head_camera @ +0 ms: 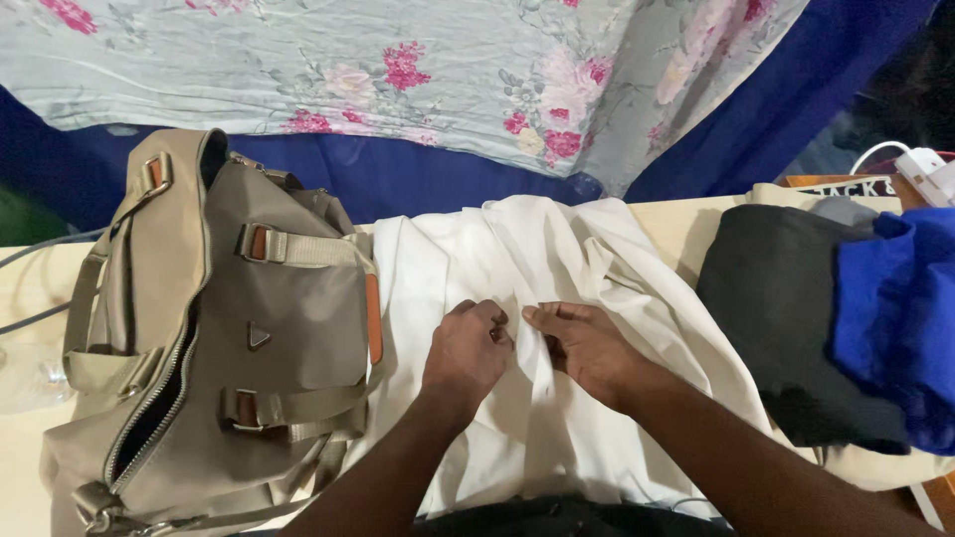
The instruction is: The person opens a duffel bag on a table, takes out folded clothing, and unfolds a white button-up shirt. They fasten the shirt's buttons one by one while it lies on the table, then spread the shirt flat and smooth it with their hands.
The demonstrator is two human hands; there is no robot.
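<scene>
Nearest us, both forearms come up from the bottom edge over a strip of dark fabric [557, 517] at the frame's lower border. We see the left hand [466, 350] resting on the rumpled white cotton garment [597, 259], fingers curled in and pinching a small fold of the cloth near its centre line. The right hand [587, 348] sits just beside it, thumb and forefinger closed narrow on the same ridge of fabric, knuckles almost touching the left ones. The white garment lies spread on the pale cream tabletop [25, 447], running from the bottom middle up toward the far edge, creased in long folds. Left of it, touching its edge, we note a khaki nylon duffel bag [229, 328] with tan leather tabs, webbing straps and a side zip partly open; it lies on its side. At the far left edge a clear plastic object [25, 373] shows, too blurred to identify, and a grey cable [45, 247] runs above it. Right of the garment sits a folded black cloth [776, 308], with a bright blue fabric piece [895, 318] overlapping its right side. Beyond those, a white charger plug [925, 174] with cord. Farthest back, a pale green floral sheet [398, 70] lies over a dark blue cloth [418, 169].
</scene>
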